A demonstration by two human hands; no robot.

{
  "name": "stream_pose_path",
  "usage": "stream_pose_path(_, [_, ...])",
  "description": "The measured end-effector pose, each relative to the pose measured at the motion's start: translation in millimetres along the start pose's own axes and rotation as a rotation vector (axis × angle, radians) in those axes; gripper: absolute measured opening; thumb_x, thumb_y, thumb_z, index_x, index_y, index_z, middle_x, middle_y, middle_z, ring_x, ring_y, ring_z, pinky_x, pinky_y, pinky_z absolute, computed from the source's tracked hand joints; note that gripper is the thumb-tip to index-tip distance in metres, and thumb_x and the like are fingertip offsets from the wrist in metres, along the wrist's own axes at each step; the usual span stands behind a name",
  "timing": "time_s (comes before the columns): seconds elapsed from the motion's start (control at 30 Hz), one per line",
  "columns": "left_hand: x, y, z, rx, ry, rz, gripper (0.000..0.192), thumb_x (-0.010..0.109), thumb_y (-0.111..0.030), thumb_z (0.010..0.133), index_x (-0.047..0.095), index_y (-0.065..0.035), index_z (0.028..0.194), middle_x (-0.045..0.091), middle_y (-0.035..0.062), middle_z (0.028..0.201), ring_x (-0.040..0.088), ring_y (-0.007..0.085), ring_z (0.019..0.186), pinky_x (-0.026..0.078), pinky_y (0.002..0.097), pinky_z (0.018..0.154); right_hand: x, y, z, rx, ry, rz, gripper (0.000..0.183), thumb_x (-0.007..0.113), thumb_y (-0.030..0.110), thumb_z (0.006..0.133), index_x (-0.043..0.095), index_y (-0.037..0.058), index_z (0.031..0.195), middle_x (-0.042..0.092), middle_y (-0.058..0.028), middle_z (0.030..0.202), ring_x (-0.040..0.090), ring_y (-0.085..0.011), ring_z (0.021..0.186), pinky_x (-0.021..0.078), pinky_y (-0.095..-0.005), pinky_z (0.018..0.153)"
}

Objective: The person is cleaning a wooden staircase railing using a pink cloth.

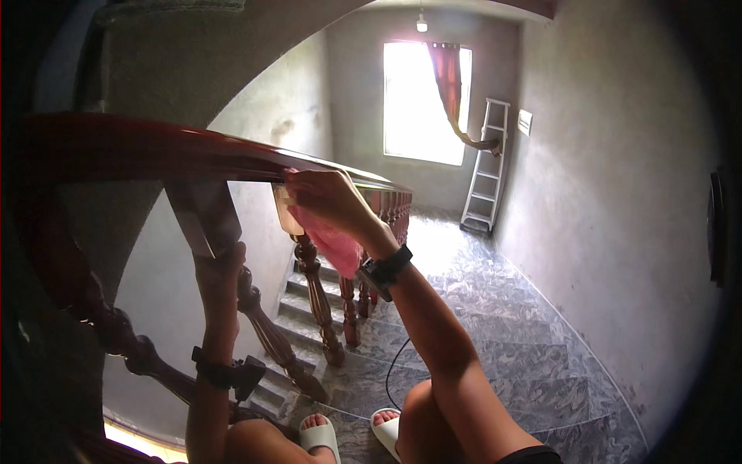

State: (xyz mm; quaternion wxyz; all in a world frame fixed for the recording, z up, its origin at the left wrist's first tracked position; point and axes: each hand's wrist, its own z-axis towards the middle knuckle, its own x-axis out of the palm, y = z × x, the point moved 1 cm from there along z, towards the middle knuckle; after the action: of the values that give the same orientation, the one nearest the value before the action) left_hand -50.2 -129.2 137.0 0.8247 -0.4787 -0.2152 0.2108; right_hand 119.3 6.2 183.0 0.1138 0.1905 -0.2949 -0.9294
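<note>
My right hand (327, 197) grips a pink cloth (336, 246) just below the dark red wooden handrail (191, 151). It presses the cloth near the square top of a turned wooden baluster (311, 261), and the cloth's loose end hangs down beside it. Farther left, my left hand (219, 260) is closed around a nearer baluster (211, 211), below its square upper block. Most of that hand's fingers are hidden. Each wrist wears a black strap with a device on it.
Grey marbled stairs (493, 348) descend ahead between the railing and a bare plastered wall (608, 203). An aluminium ladder (487, 168) leans by a bright window (414, 104) with a red curtain (447, 81). A black cable (389, 371) lies near my pale slippers (320, 438).
</note>
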Motion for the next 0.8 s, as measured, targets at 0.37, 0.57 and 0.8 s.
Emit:
stream_pose_path(0.37, [5, -5, -2, -0.089, 0.085, 0.045, 0.044, 0.069, -0.024, 0.08, 0.046, -0.0058, 0.114, 0.055, 0.0041, 0.098, 0.055, 0.0145, 0.085, 0.045, 0.0307, 0.078, -23, -28, -7, 0.057, -0.053, -0.119, 0.032, 0.055, 0.002, 0.083, 0.059, -0.0019, 0.115, 0.066, -0.0107, 0.107, 0.061, -0.0162, 0.1, 0.0473, -0.0273, 0.089])
stream_pose_path(0.57, [-6, -10, -6, -0.117, 0.066, 0.048, 0.053, 0.072, -0.029, 0.078, 0.045, -0.0059, 0.117, 0.054, 0.0035, 0.098, 0.054, 0.0146, 0.086, 0.045, 0.0317, 0.08, 7, -23, 2, 0.14, -0.179, -0.224, 0.015, 0.057, 0.009, 0.082, 0.062, 0.0014, 0.094, 0.067, -0.0097, 0.088, 0.061, -0.0132, 0.079, 0.0477, -0.0269, 0.072])
stream_pose_path(0.8, [-5, -4, -3, -0.074, 0.08, 0.071, 0.054, 0.072, -0.03, 0.079, 0.044, -0.0055, 0.117, 0.054, 0.0043, 0.099, 0.055, 0.015, 0.086, 0.045, 0.0314, 0.08, 19, 14, 11, -0.096, -0.146, -0.101, 0.017, 0.062, 0.004, 0.078, 0.062, 0.0027, 0.095, 0.068, -0.0084, 0.091, 0.063, -0.0119, 0.086, 0.0491, -0.027, 0.077])
